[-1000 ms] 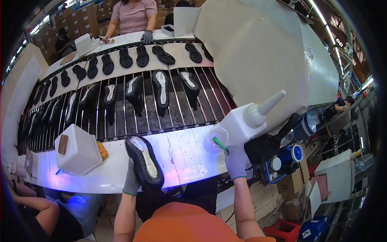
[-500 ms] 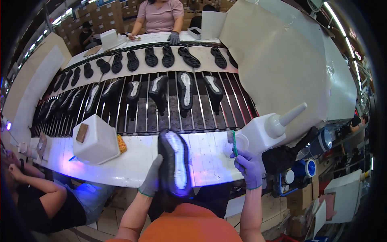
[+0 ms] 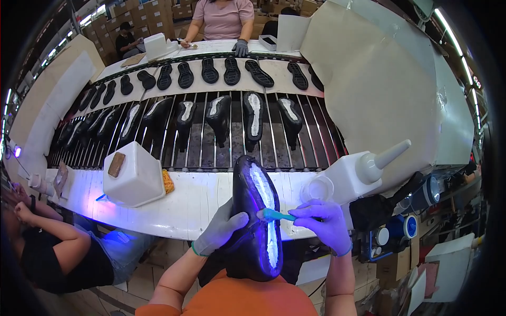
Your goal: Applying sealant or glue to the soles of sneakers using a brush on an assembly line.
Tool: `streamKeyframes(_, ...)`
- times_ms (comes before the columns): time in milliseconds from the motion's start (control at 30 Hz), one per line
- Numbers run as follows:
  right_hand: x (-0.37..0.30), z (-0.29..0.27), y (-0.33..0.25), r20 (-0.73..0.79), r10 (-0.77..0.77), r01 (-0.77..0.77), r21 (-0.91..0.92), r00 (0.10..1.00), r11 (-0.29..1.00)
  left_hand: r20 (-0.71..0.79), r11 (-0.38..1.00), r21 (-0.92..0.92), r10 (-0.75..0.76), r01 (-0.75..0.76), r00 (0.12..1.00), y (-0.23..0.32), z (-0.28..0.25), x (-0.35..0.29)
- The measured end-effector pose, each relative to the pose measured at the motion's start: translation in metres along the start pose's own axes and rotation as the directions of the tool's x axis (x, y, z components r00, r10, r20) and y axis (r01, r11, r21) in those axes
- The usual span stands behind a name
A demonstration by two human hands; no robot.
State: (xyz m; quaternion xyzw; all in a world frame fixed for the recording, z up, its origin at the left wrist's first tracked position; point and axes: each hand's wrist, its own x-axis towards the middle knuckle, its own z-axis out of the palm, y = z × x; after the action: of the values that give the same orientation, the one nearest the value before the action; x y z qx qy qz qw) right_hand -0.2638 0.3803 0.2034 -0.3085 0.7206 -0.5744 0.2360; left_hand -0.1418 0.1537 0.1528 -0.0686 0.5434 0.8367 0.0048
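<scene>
A second ago the right hand [image 3: 324,221] had the green brush [image 3: 282,215] dipped in the clear cup [image 3: 318,189]; now it has brought the brush left, and the head meets the upturned sole of the black shoe [image 3: 253,237], at the middle of its pale strip. The right fingers pinch the brush handle. The shoe, toward the near edge of the white table [image 3: 184,218], has shifted right, closer to the cup. The left hand [image 3: 220,233] grips it from the left, thumb along its side; I can't tell how the fingers behind it lie. The white bottle [image 3: 348,178] remains by the cup, and beyond, the shoes on the rack [image 3: 253,118] lie in the same row as before.
</scene>
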Motion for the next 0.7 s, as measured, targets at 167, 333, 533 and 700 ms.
streamKeyframes(167, 0.009, -0.001, -0.004, -0.060, -0.012, 0.010, -0.031, 0.998, 0.999, 0.035, 0.985, 0.175, 0.003, -0.009, 0.999, 0.009, 0.006, -0.002)
streamKeyframes(333, 0.023, -0.006, -0.014, -0.039, -0.093, 0.086, -0.147, 0.995, 0.985, -0.010, 0.949, 0.310, 0.059, -0.053, 0.998, 0.006, 0.011, -0.006)
streamKeyframes(533, 0.052, -0.009, -0.009, -0.084, -0.161, 0.144, -0.177, 0.983, 0.974, -0.025, 0.901, 0.434, 0.017, -0.005, 1.000, 0.004, 0.013, -0.008)
streamKeyframes(700, 0.073, -0.023, -0.012, -0.069, -0.164, 0.151, -0.169, 0.984, 0.974, 0.003, 0.944, 0.329, 0.002, -0.003, 1.000, 0.006, 0.014, -0.003)
